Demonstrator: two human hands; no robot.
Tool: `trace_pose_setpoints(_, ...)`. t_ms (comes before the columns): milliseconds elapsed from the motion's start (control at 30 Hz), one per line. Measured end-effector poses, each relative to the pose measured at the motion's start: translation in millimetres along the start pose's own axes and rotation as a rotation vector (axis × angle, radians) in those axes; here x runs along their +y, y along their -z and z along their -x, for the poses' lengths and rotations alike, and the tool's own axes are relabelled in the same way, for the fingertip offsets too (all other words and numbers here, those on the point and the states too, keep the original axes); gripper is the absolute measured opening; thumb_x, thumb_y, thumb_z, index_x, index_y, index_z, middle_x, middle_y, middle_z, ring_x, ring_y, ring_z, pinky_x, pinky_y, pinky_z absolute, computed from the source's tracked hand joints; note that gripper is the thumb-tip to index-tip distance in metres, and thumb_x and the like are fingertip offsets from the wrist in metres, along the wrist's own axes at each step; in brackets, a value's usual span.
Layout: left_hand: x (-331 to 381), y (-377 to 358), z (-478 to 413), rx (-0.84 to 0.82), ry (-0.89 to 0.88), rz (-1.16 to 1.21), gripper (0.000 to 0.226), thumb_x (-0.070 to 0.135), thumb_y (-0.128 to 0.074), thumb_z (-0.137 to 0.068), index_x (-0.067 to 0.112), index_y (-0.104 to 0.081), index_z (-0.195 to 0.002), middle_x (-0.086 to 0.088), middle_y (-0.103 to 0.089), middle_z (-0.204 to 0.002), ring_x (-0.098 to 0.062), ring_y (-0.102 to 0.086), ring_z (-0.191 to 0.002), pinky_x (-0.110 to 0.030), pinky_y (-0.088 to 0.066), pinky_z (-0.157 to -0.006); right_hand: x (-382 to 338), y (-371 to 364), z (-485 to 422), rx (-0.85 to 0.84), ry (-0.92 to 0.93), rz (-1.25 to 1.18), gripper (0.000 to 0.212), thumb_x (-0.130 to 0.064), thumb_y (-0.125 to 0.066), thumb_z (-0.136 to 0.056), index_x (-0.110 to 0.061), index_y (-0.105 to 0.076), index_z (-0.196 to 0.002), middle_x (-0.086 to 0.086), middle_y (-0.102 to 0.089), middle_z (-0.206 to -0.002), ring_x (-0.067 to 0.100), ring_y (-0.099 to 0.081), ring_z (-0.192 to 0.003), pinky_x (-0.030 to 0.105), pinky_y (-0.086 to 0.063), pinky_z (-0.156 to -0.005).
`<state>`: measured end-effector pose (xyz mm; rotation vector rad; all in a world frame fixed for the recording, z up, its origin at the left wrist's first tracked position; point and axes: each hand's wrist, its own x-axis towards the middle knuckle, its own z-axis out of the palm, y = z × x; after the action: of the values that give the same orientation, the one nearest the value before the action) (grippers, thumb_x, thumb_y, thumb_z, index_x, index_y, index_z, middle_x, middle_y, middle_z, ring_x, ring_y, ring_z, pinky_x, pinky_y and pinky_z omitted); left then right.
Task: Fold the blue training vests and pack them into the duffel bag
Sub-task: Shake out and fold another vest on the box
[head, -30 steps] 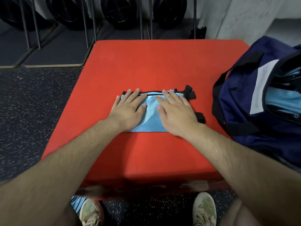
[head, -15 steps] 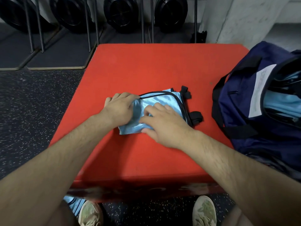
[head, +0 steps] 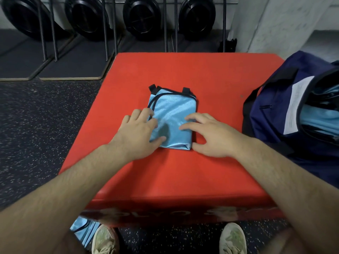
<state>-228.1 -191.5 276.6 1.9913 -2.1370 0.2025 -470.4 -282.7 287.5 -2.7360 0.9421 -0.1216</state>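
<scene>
Head view looks down on a big red plyo box [head: 183,70] that fills the middle of the floor. The navy duffel bag [head: 266,116] sits against its right side, mouth open, with light blue vests [head: 315,116] already lying inside.

Near the middle of the box top lies the blue training vest [head: 174,110], folded to a small packet well apart from the bag. The left hand [head: 137,132] rests on the packet's left edge, fingers loosely spread and flat, thumb on the cloth. The right hand [head: 214,136] lies on its right side, fingers wide, tips on the fabric and thumb down by the near right corner. Neither hand grips anything. Two little black strap tabs [head: 152,88] stick out at the far edge.

From where I stand, the worry is the cloth itself. It looks slick and springy, so if the hands come off or lift it loosely, the folds may slide open. The tabs could also snag on the bag's rim going in. More blue fabric [head: 82,230] lies by the left shoe, easy to tread on.
</scene>
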Motion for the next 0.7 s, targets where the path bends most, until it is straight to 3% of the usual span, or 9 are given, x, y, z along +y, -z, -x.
trace_pose_setpoints(167,4.9,3.8,-4.1,-0.187,-0.216,0.127,0.072,0.085,-0.041,-0.076,0.034,-0.053,-0.125,0.020,-0.049,-0.124,-0.007,-0.044,-0.117,-0.029,-0.035,-0.093,-0.2,-6.0,-2.4,0.042,0.026,-0.043,0.031,-0.028,-0.058,-0.093,-0.033,-0.058,-0.124,-0.014,-0.048,-0.126,0.012,-0.050,-0.119,0.037,-0.046,-0.099)
trace_pose_setpoints(233,4.3,2.6,-6.4,-0.190,-0.205,0.099,0.066,0.077,-0.050,-0.078,0.033,-0.051,-0.128,0.018,-0.049,-0.125,-0.007,-0.044,-0.118,-0.029,-0.035,-0.095,4.4,-3.0,-4.4,0.058,-0.006,-0.072,0.027,-0.022,-0.054,-0.095,-0.027,-0.059,-0.121,-0.011,-0.054,-0.123,0.016,-0.056,-0.115,0.038,-0.046,-0.097)
trace_pose_setpoints(333,-2.1,3.8,-11.4,-0.134,-0.185,0.106,0.040,0.045,-0.061,-0.086,0.028,-0.054,-0.121,0.011,-0.055,-0.118,-0.015,-0.051,-0.114,-0.033,-0.039,-0.092,14.0,2.3,-5.0,0.079,-0.067,-0.049,0.020,-0.022,-0.048,-0.094,-0.020,-0.056,-0.112,-0.003,-0.060,-0.111,0.022,-0.057,-0.107,0.046,-0.048,-0.091)
trace_pose_setpoints(467,-6.9,6.0,-13.3,-0.163,-0.093,0.347,0.024,0.019,-0.059,-0.080,0.022,-0.057,-0.104,0.010,-0.060,-0.099,-0.015,-0.057,-0.093,-0.033,-0.046,-0.082,17.0,6.1,-1.2,0.057,-0.051,-0.109,0.023,-0.039,-0.058,-0.087,-0.033,-0.051,-0.108,-0.015,-0.060,-0.103,0.011,-0.054,-0.102,0.039,-0.048,-0.089)
trace_pose_setpoints(567,-7.1,9.8,-16.6,-0.098,0.010,0.475,0.014,0.016,-0.060,-0.085,0.022,-0.056,-0.096,0.008,-0.061,-0.082,-0.014,-0.057,-0.076,-0.034,-0.047,-0.070,13.0,7.1,-1.5,0.078,0.009,-0.146,0.036,-0.061,-0.055,-0.084,-0.037,-0.052,-0.109,-0.020,-0.057,-0.105,0.005,-0.054,-0.102,0.029,-0.046,-0.089)
trace_pose_setpoints(700,-12.6,17.9,-20.7,-0.069,0.037,0.539,0.020,0.026,-0.070,-0.087,0.024,-0.053,-0.098,0.008,-0.059,-0.078,-0.008,-0.052,-0.067,-0.028,-0.042,-0.064,13.0,14.5,-2.4,0.213,-0.041,-0.266,0.019,-0.043,-0.061,-0.095,-0.024,-0.059,-0.094,-0.009,-0.060,-0.082,0.010,-0.055,-0.075,0.038,-0.049,-0.075)
